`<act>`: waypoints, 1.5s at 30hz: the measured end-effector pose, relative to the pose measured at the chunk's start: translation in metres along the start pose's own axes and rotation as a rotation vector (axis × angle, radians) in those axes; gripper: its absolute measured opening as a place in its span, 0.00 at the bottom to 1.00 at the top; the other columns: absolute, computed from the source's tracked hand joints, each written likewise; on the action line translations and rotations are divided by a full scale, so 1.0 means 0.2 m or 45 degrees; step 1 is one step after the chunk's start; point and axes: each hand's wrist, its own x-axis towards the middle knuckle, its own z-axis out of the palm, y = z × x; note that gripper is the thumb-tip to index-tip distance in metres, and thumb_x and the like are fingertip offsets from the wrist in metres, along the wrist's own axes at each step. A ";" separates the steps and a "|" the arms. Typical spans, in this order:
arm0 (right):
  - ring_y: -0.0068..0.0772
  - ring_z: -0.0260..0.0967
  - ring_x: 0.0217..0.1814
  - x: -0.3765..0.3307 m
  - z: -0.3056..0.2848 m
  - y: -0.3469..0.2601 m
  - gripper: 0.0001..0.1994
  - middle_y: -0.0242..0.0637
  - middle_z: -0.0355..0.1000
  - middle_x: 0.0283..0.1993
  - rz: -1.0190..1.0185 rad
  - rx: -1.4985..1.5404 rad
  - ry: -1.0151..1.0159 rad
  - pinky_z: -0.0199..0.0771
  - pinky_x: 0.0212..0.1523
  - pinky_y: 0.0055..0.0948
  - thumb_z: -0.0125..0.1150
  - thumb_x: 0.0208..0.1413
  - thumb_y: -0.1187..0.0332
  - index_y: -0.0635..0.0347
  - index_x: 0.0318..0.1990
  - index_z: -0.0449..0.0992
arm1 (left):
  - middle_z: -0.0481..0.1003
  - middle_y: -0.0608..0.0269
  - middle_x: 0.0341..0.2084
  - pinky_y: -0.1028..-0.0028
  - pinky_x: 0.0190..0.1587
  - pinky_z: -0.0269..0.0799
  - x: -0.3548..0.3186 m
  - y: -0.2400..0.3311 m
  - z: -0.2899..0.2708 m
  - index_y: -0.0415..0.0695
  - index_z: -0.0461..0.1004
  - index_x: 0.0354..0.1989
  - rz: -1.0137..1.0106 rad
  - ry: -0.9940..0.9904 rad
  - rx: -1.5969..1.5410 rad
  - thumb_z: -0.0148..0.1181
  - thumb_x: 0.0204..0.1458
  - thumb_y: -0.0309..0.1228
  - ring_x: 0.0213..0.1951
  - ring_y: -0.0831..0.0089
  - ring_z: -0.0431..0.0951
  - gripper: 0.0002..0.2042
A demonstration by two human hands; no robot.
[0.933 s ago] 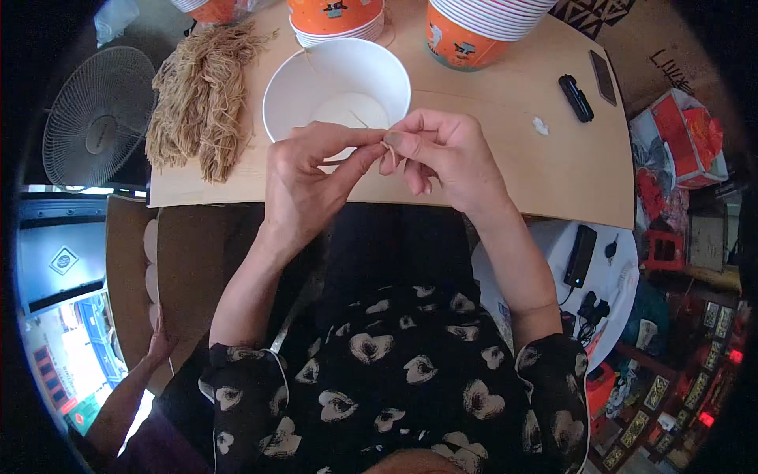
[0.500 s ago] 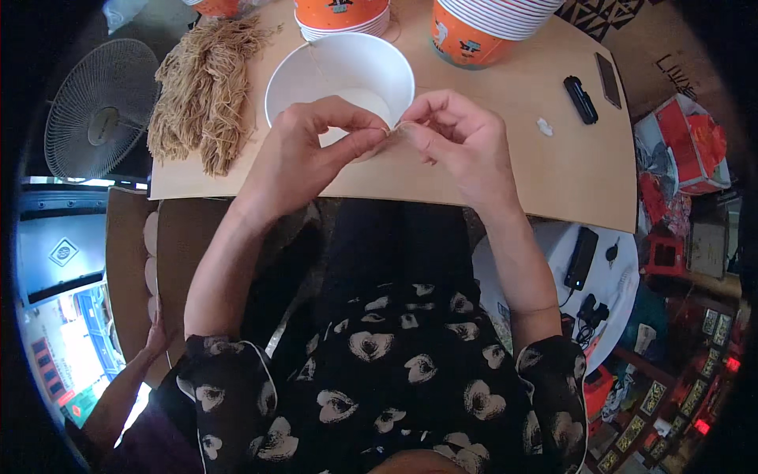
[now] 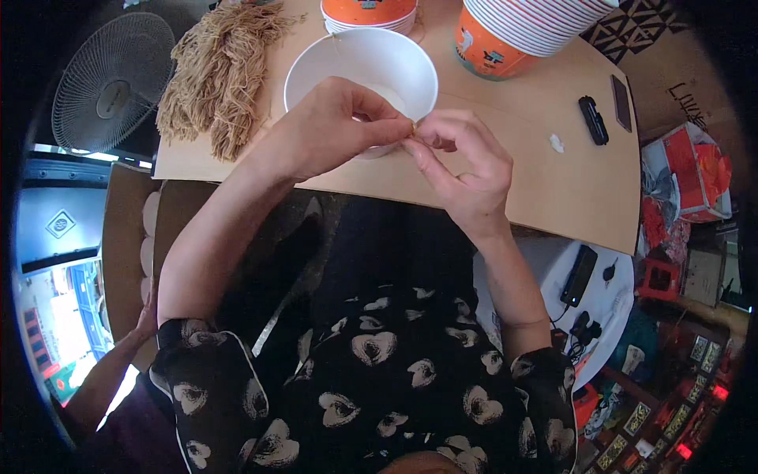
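In front of me on the table [image 3: 545,189] stands a white-lined paper bucket [image 3: 379,51]. My left hand [image 3: 332,130] reaches over its near side, thumb and forefinger pinched together. Against those fingertips my right hand [image 3: 472,162] is also closed in a pinch, the other fingers curled. Between the two pinches, at the bucket's near right rim, a little of a thin tan string [image 3: 414,126] shows; the fingers cover most of it. A bit of tan string also sits on the bucket's far rim.
A heap of tan strings [image 3: 217,79] lies left of the bucket. Orange bucket stacks [image 3: 505,51] stand behind. A black case [image 3: 592,120], dark flat device [image 3: 621,103] and white scrap [image 3: 557,143] lie right. Beyond the left edge are a fan [image 3: 112,99] and another person's hand [image 3: 148,316].
The view has shifted, so the table things sit further right. My fingertips have come closer together, and the right hand has turned, its fingers more curled. Both pinches continue.
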 end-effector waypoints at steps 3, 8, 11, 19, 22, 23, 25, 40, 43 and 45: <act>0.28 0.77 0.35 -0.01 0.02 0.01 0.10 0.36 0.75 0.36 -0.002 -0.010 0.006 0.82 0.35 0.27 0.70 0.46 0.83 0.65 0.35 0.77 | 0.81 0.65 0.29 0.81 0.38 0.71 -0.01 0.01 0.01 0.35 0.82 0.39 -0.030 0.036 -0.042 0.65 0.57 0.33 0.34 0.83 0.77 0.11; 0.28 0.77 0.36 -0.03 0.04 0.01 0.08 0.37 0.76 0.38 0.016 0.022 0.048 0.82 0.35 0.26 0.68 0.48 0.84 0.65 0.36 0.77 | 0.81 0.65 0.30 0.81 0.38 0.71 -0.01 -0.02 0.02 0.35 0.82 0.40 -0.014 0.062 -0.129 0.65 0.56 0.32 0.34 0.83 0.77 0.11; 0.27 0.77 0.37 -0.03 0.05 0.01 0.08 0.37 0.76 0.40 0.066 0.061 0.032 0.81 0.35 0.25 0.66 0.49 0.84 0.65 0.36 0.76 | 0.81 0.65 0.30 0.81 0.38 0.71 -0.01 -0.02 0.02 0.35 0.82 0.40 0.042 0.084 -0.088 0.66 0.56 0.32 0.34 0.84 0.76 0.12; 0.26 0.76 0.36 -0.03 0.04 0.01 0.08 0.37 0.76 0.43 0.080 0.119 -0.033 0.80 0.35 0.24 0.65 0.51 0.84 0.65 0.38 0.76 | 0.81 0.64 0.31 0.81 0.37 0.72 -0.04 0.02 0.01 0.34 0.82 0.40 0.006 0.107 -0.015 0.66 0.56 0.31 0.34 0.84 0.76 0.11; 0.25 0.76 0.36 -0.03 0.04 0.02 0.08 0.36 0.75 0.42 0.046 0.092 -0.030 0.79 0.34 0.23 0.65 0.51 0.83 0.65 0.38 0.76 | 0.82 0.60 0.29 0.78 0.37 0.74 -0.03 -0.01 0.03 0.34 0.82 0.38 0.041 0.142 0.000 0.67 0.54 0.31 0.33 0.81 0.78 0.11; 0.25 0.76 0.36 -0.03 0.04 0.02 0.08 0.36 0.75 0.42 0.046 0.092 -0.027 0.79 0.34 0.23 0.65 0.51 0.83 0.65 0.38 0.76 | 0.82 0.57 0.28 0.76 0.37 0.77 -0.03 -0.02 0.04 0.33 0.83 0.36 0.099 0.181 -0.024 0.67 0.52 0.31 0.32 0.79 0.80 0.11; 0.25 0.76 0.36 -0.03 0.04 0.02 0.08 0.37 0.75 0.42 0.063 0.126 -0.018 0.78 0.35 0.24 0.65 0.52 0.83 0.65 0.39 0.76 | 0.82 0.57 0.28 0.77 0.37 0.77 -0.03 -0.02 0.03 0.34 0.83 0.37 0.104 0.181 -0.020 0.67 0.53 0.31 0.32 0.79 0.80 0.11; 0.18 0.72 0.34 -0.03 0.00 0.07 0.06 0.30 0.77 0.35 0.556 0.556 -0.150 0.74 0.39 0.19 0.68 0.54 0.78 0.65 0.38 0.78 | 0.82 0.64 0.27 0.77 0.38 0.73 -0.04 0.01 0.00 0.38 0.84 0.38 0.147 0.023 0.021 0.66 0.56 0.30 0.32 0.82 0.77 0.09; 0.18 0.72 0.35 -0.02 -0.01 0.06 0.04 0.30 0.77 0.34 0.557 0.598 -0.147 0.74 0.39 0.20 0.67 0.54 0.78 0.65 0.36 0.79 | 0.82 0.63 0.29 0.77 0.38 0.74 -0.04 -0.01 0.01 0.37 0.84 0.39 0.216 0.020 0.072 0.65 0.56 0.30 0.32 0.82 0.77 0.09; 0.18 0.72 0.35 -0.01 -0.02 0.07 0.04 0.30 0.77 0.34 0.555 0.615 -0.148 0.73 0.40 0.20 0.67 0.54 0.78 0.65 0.36 0.79 | 0.82 0.62 0.29 0.78 0.38 0.74 -0.03 -0.01 0.01 0.37 0.84 0.39 0.235 0.008 0.110 0.65 0.56 0.30 0.32 0.81 0.78 0.09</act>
